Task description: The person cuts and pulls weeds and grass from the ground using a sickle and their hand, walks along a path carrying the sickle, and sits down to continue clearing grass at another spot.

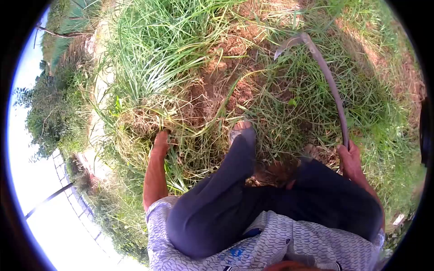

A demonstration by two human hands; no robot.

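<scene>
My right hand [351, 158] is wrapped round the lower end of a sickle's long wooden handle [332, 86]. The handle slants up and away, and the curved metal blade [288, 44] at its far end points left, just over the cut grass. Down at the left, my left hand [161, 139] reaches into a tuft of yellowed grass [147, 118] and appears closed on it; the fingertips are partly hidden among the stems. Beyond that hand stands a thick clump of tall green grass [158, 54].
Reddish bare soil [217, 86] shows between the clumps. Loose grass [289, 117] lies around my sandalled foot [241, 128]. My bent knees in dark trousers [217, 194] are between my arms. A pale strip [100, 81], bushes [49, 106] and a metal frame [68, 185] are at the left.
</scene>
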